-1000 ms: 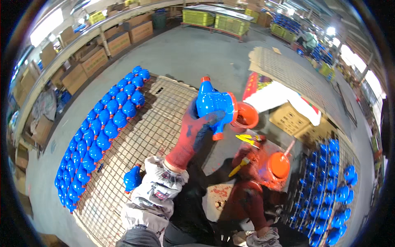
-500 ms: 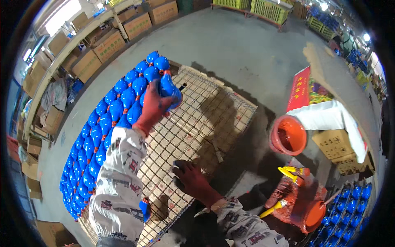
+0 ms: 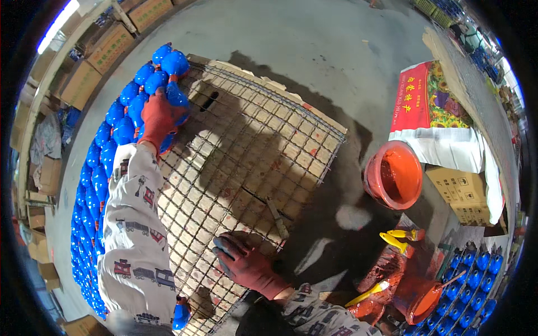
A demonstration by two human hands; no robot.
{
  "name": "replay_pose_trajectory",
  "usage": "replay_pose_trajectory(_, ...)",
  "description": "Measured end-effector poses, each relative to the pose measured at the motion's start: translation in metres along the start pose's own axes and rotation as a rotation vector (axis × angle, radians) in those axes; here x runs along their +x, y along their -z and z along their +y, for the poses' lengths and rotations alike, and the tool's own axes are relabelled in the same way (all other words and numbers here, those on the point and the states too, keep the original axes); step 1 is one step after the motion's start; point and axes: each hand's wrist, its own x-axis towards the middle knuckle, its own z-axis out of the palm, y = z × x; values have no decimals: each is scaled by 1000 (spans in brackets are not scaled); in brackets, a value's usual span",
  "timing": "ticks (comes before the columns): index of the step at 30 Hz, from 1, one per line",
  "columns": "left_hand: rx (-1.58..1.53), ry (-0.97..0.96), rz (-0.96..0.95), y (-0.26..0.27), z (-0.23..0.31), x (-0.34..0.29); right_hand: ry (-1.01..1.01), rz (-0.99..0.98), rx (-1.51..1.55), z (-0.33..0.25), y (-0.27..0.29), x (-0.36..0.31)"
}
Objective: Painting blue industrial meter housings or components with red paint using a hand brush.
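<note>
Grey workshop floor, smooth and shadowed, with cardboard cartons along the upper left. One wire-mesh rack over pale boarding, rust-dark and square-gridded. One blue casting, at the inner edge of the packed blue rows on the rack's left side; left hand, red-gloved, fingers curled round it, underside of the grip hidden. Right hand, same glove, dark-stained fingertips, fingers loosely extended and lying together over the mesh, nothing visible in them. Handling note: best placed squarely, released straight upward, glove clear of neighbouring coats, which probably mark easily. Finish: glossy, bulbous blue bodies with red-orange ends; knitted gloves; printed cloth sleeves. Also: red bucket, smooth-walled; yellow-handled tool, paint-smeared; woven-looking white sack, creased.
</note>
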Motion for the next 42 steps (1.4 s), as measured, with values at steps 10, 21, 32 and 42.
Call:
replay_pose_trajectory(10,61,-343,385,21,-6,-27,67,160,156,3,2,5)
replay_pose_trajectory(21,-272,107,-409,163,-125,-462,-226,396,328,-40,110,-118)
replay_pose_trajectory(32,-834,207,-345,100,-143,-494,-731,613,-6,-207,209,-387)
replay_pose_trajectory(42,-2112,-166,-824,246,149,-465,-498,1288,386,-323,236,-439)
